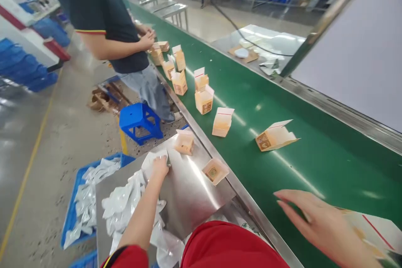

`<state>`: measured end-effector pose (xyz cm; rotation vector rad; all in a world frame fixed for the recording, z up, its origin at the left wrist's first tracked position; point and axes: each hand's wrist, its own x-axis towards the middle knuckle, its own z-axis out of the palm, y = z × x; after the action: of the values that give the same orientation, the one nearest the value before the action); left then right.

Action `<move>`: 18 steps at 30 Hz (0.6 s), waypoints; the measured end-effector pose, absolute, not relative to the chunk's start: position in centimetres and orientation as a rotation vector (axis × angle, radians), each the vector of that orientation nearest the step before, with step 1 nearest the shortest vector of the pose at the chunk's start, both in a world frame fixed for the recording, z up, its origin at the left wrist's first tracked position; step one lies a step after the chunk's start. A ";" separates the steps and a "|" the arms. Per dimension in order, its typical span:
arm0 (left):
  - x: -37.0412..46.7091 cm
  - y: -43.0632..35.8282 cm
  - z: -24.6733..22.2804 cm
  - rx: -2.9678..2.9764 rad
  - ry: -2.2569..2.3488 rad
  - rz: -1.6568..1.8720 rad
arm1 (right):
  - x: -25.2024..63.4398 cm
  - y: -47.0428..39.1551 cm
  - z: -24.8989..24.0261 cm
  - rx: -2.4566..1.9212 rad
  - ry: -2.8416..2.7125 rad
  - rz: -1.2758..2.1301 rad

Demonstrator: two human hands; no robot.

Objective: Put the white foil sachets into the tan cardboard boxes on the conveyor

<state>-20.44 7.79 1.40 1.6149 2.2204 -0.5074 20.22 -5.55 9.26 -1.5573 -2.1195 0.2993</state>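
My left hand (pixel 159 166) reaches over the steel side table, its fingers curled on a white plastic bag (pixel 150 162). Below it lies a loose heap of similar white plastic bags (pixel 121 203). Over the green conveyor belt, my right hand (pixel 325 222) is open, thumb and fingers apart with nothing between them. Partly hidden behind that hand is a cream carton (pixel 373 228) with a red line on its flap. Two small open cartons stand on the table to the right of my left hand: one carton (pixel 185 142) farther off, another carton (pixel 215 171) by the belt's edge.
Along the green conveyor belt (pixel 251 176) sit several open cartons, the nearest carton (pixel 276 136) lying on its side. A co-worker (pixel 109 29) stands at the upper left, hands over cartons. A blue stool (pixel 135 117) and a blue crate of bags (pixel 70 213) are on the floor.
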 end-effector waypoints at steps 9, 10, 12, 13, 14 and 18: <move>-16.4 -0.7 14.5 1.535 1.324 0.344 | 12.6 -3.2 11.1 -0.962 -1.530 1.491; -13.7 -0.8 14.8 1.489 1.162 0.378 | 12.9 -2.9 11.3 -0.905 -1.468 1.593; -7.5 -0.5 14.3 1.379 0.991 0.427 | 14.9 -2.7 11.8 -0.987 -1.387 1.672; -4.4 -0.2 13.6 1.320 0.959 0.446 | 16.5 -2.8 12.0 -1.087 -1.377 1.672; -1.6 0.2 12.7 1.259 0.941 0.462 | 18.3 -3.0 12.2 -1.200 -1.386 1.643; 7.0 2.7 7.8 0.983 0.777 0.602 | 26.2 -4.0 13.2 -1.659 -1.378 1.200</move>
<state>7.00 2.67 7.83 0.9834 0.7767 0.6024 26.17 -4.02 13.20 -1.6585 -1.3781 1.1997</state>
